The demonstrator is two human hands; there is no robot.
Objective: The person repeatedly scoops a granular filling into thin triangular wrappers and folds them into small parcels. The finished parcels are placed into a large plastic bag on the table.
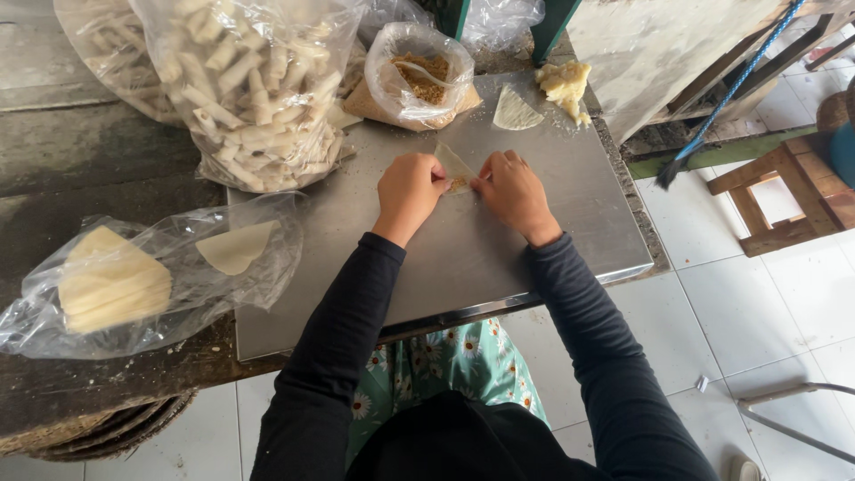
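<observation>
A thin pale triangular pastry wrapper [454,165] with a bit of brown filling lies on the steel work surface [427,249]. My left hand [410,189] pinches its left side and my right hand [514,191] pinches its right side; both are closed on the wrapper. Beyond my hands stands an open plastic bag of brown crumbly filling [419,76] with a spoon in it. A second triangular wrapper [515,112] lies flat to the right of that bag, next to a lump of pale dough [564,85].
A large clear bag of rolled pastry sticks [249,89] sits at the back left. A plastic bag with a stack of cut wrappers [116,281] lies on the dark bench at left. A wooden stool [784,191] and a broom [712,111] stand on the white tiled floor at right.
</observation>
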